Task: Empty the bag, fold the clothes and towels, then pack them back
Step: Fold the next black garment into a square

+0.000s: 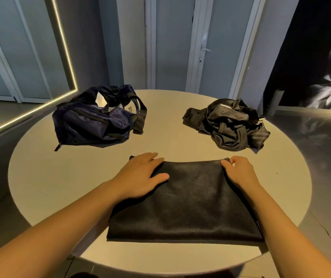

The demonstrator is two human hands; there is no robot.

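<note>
Lying flat on the round counter (40, 177) close to the person is a dark folded cloth (186, 201), its long side running left to right. The left hand (140, 175) rests open and flat on the far left corner, holding nothing. The right hand (238, 173) curls its fingers (225, 163) around the far right corner, pinching the edge. Both hands sit at the far edge, so the next fold likely comes toward the person. Farther back wait the blue bag (92, 121) on the left and a messy black pile (228, 125) on the right.
</note>
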